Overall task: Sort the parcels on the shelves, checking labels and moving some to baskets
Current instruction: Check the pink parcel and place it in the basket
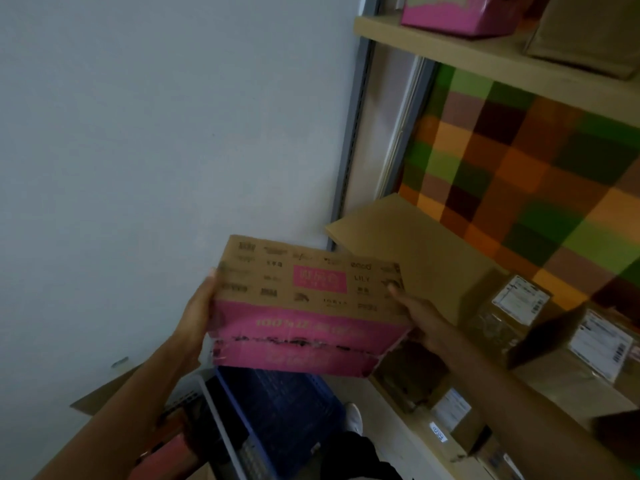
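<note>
Two bare forearms rise from the frame's 7 and 4 o'clock and meet on a brown cardboard parcel with a pink lower band (304,306). The parcel is held in the air just below centre, slightly tilted, with its printed face toward the camera. The left hand (199,306) clasps the parcel's 9 o'clock end, palm against the side. One fingertip shows at the upper corner; the other fingers are hidden. The right hand (414,308) pinches the 3 o'clock edge, thumb on the front face and fingers behind the card. A ragged torn seam crosses the pink band.

At the parcel's 6 o'clock, down on the floor, sits a dark blue plastic basket (277,403), with a white plastic basket (221,424) just beside it at 9 o'clock. A white shoe (353,417) shows at the blue basket's 3 o'clock.

A pale wooden shelf unit (485,53) fills the frame from 1 to 5 o'clock. Its upper board bears a glossy pink box (460,15) and a plain brown wrapped parcel (588,32). A lower board carries a plain brown cardboard box (415,244), and at that box's 4 o'clock, taped brown parcels with white labels (519,299). A chequered cloth of green, orange and brown (519,150) hangs behind the shelves. A pale grey wall (156,133) covers 9 to 12 o'clock.
</note>
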Motion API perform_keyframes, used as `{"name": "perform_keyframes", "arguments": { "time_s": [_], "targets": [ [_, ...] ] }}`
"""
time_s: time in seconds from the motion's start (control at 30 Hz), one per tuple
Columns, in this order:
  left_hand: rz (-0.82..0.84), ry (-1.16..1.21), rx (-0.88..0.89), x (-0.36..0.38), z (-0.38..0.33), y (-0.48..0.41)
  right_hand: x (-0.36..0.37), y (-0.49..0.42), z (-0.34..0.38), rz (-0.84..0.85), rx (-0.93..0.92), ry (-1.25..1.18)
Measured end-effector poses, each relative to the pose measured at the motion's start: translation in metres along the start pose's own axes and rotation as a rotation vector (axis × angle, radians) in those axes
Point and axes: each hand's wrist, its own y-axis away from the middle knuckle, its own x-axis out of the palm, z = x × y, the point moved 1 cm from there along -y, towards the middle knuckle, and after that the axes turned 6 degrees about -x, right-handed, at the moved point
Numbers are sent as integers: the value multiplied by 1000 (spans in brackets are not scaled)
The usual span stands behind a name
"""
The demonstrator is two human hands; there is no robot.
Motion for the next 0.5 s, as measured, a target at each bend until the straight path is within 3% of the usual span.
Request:
{"name": "perform_keyframes", "arguments": {
  "time_s": [0.1,0.17,0.27,0.33,0.5],
  "targets": [
    [-91,228,19,-26,-18,-11,-18,-6,11,-29,-91,-405],
    [-90,194,0,-31,-19,-15,-21,-11,12,4,-150,-511],
    [0,82,-95,-16,-3,-10,3,-15,3,183,-234,-292],
    [42,43,-66,-8,1,-5,9,-20,-6,199,-265,-142],
    [-19,-58,-32,-4,6,-12,5,-21,-15,-52,-210,-6]
  ]
}}
